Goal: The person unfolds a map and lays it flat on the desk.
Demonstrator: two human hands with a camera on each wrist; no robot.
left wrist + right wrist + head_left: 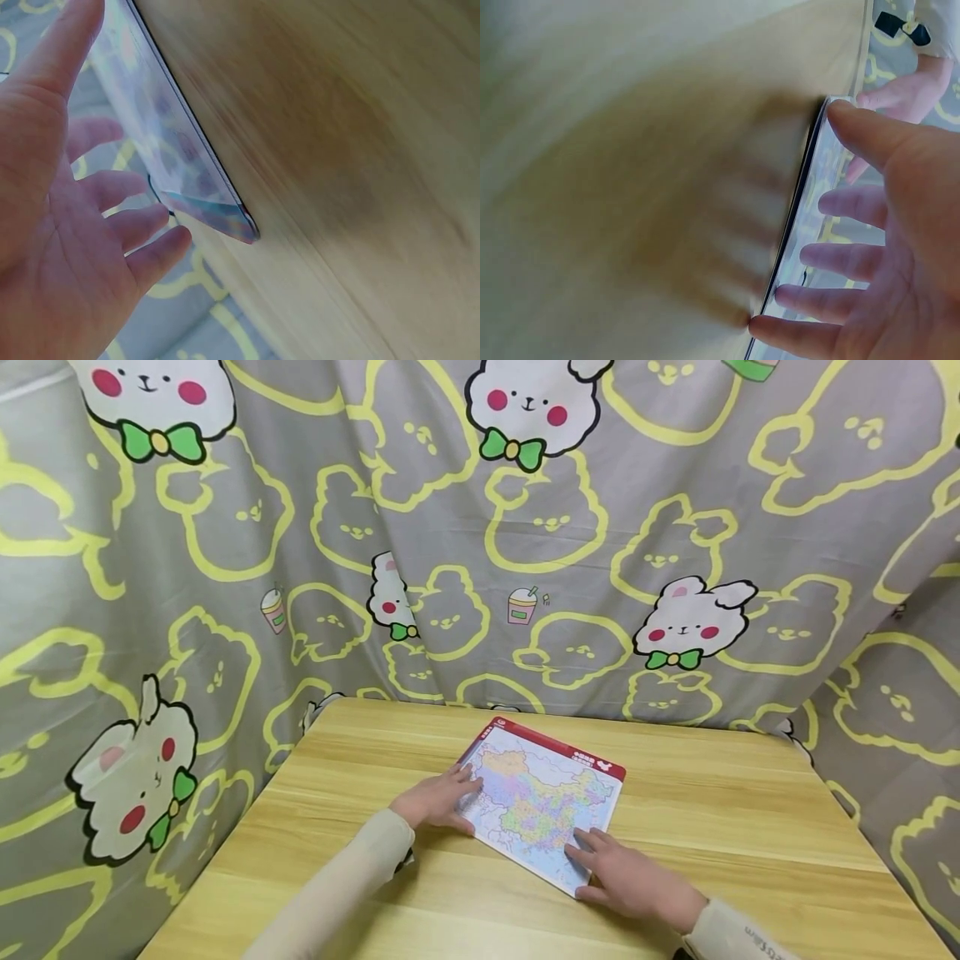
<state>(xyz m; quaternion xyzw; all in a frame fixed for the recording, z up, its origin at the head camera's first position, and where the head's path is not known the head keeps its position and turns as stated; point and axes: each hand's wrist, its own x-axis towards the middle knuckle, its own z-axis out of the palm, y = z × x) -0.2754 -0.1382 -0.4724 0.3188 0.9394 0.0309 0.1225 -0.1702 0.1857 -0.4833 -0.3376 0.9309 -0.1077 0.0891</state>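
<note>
A thin map board (536, 802) with a red top band and a multicoloured map lies turned at an angle on the wooden table (345, 777). My left hand (441, 799) is at its left side, fingers spread over the edge and thumb near the lower left corner. At the lower right, my right hand (626, 870) has its fingertips on the map's face and its thumb at the near corner. In the right wrist view the thumb (862, 124) and fingers are stretched apart along the board's dark edge. Spread fingers (124, 225) also show beside the glossy board in the left wrist view.
A grey curtain (450, 527) with yellow outlines and white rabbit figures hangs behind the table and along both sides. The table's back edge runs close to the cloth, beyond the board.
</note>
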